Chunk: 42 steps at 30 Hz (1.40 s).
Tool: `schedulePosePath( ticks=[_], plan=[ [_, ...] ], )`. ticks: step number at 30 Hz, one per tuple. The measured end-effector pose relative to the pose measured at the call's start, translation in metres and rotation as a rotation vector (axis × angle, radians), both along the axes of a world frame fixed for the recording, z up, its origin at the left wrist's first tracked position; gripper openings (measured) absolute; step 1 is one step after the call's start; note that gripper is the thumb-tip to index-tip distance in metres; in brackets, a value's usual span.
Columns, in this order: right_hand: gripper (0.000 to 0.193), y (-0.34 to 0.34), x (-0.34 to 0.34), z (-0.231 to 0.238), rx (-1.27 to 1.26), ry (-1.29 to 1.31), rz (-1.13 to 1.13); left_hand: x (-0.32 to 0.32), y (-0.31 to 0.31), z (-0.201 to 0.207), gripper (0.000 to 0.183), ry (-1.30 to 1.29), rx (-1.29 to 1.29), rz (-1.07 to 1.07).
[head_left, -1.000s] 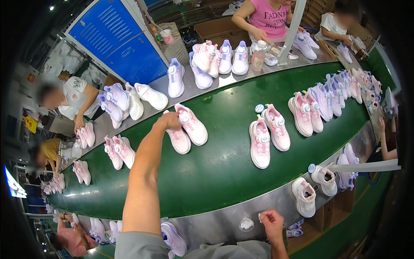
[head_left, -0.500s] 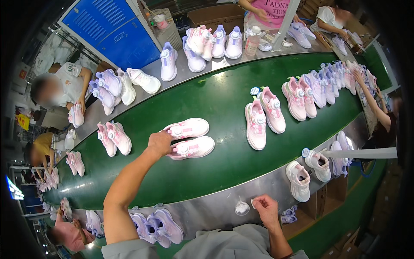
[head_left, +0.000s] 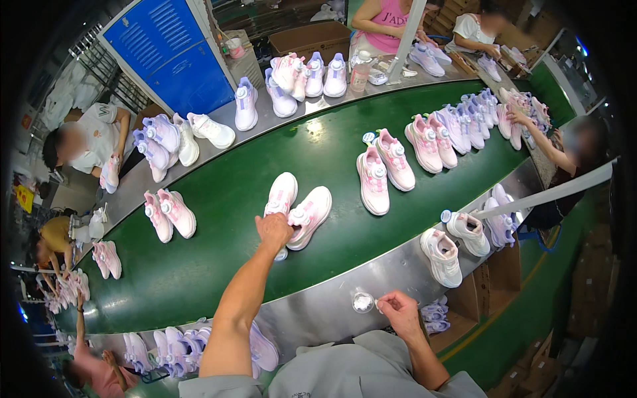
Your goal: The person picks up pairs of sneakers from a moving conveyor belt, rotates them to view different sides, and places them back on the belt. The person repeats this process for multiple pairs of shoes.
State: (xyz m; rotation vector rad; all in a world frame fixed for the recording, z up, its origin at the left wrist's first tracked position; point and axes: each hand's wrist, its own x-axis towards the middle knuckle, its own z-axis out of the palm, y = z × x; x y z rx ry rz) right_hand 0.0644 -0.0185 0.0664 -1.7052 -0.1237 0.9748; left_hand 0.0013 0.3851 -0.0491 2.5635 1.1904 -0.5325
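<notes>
On the green belt, my left hand [head_left: 274,232] is closed at the heel end of a pair of pale pink sneakers. The left sneaker [head_left: 281,192] and the right sneaker [head_left: 312,215] lie side by side, toes pointing away from me, each with a round dial on its tongue. The hand covers part of their heels. My right hand [head_left: 400,313] is over the metal ledge, thumb and fingers pinched on a small white piece [head_left: 379,304]. Beside it stands a small clear dish [head_left: 355,306] with white, cottony material [head_left: 363,302] in it.
The green belt [head_left: 219,265] carries more sneaker pairs, including a pink pair [head_left: 383,166] to the right. White sneakers [head_left: 441,257] stand on the near ledge, and a metal bar [head_left: 557,189] crosses at right. A blue cabinet [head_left: 171,58] stands far left. Several people work around the belt.
My left hand has swung the pair so its toes point away from me instead of right. My right hand stays pinched beside the dish. The whole view has shifted slightly.
</notes>
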Motion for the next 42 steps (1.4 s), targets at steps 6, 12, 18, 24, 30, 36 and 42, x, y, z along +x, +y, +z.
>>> schedulePosePath(
  ticks=[6, 12, 18, 24, 30, 36, 42],
  plan=[
    [0.006, 0.036, 0.016, 0.048, 0.156, -0.074, 0.089, -0.027, -0.048, 0.062, 0.041, -0.44, -0.35, 0.434],
    [0.011, 0.096, 0.009, 0.077, 0.334, 0.005, 0.222, -0.092, -0.145, 0.119, 0.026, -0.808, -0.611, 0.752],
    [0.011, 0.107, -0.02, 0.069, 0.335, -0.239, 0.352, -0.13, -0.195, 0.159, 0.028, -0.951, -0.458, 0.724],
    [0.014, 0.108, -0.035, 0.095, 0.342, -0.696, 0.481, -0.15, -0.213, 0.159, 0.026, -1.085, -0.476, 0.813],
    [0.015, 0.096, -0.049, 0.101, 0.45, -1.073, 0.545, -0.16, -0.222, 0.156, 0.025, -1.062, -0.35, 0.812],
    [0.017, 0.106, -0.037, 0.096, 0.447, -1.009, 0.546, -0.165, -0.233, 0.172, 0.024, -0.923, -0.302, 0.795],
    [0.016, 0.093, -0.047, 0.104, 0.525, -1.033, 0.658, -0.171, -0.237, 0.162, 0.022, -1.188, -0.495, 0.906]
  ],
)
